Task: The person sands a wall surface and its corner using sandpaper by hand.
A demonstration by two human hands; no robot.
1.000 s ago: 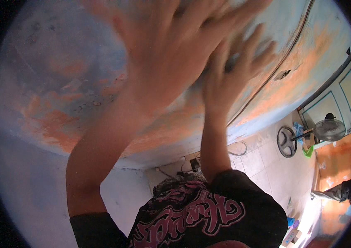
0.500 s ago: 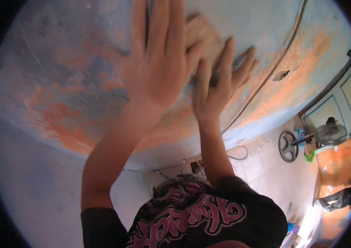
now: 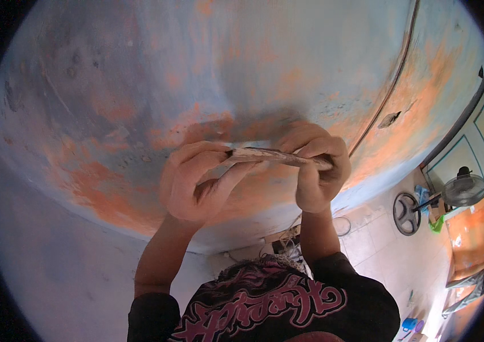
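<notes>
Overhead, I count two hands and one thing between them: a thin, flat, brownish sheet (image 3: 279,155), seen edge-on, which I cannot identify further. My left hand (image 3: 196,182) is curled closed on the sheet's left end, thumb underneath and fingers folded over the top. My right hand (image 3: 316,171) is clenched on the right end, knuckles toward the camera. The sheet runs nearly level between them, just in front of the big curved painted surface (image 3: 139,102), pale blue with orange patches showing through; whether it touches that surface I cannot tell.

To the right, one dark cable (image 3: 393,85) runs down the surface, past a chipped spot (image 3: 389,119). Lower right, on the tiled floor (image 3: 390,256), lies one dark wheel-shaped object (image 3: 407,214), and past it stands one electric fan (image 3: 463,188). My black shirt with pink lettering (image 3: 265,302) fills the bottom edge.

Half a second ago both hands lay flat and open against the surface with the sheet under the palms; now they have come down off it and grip the sheet at its ends.
</notes>
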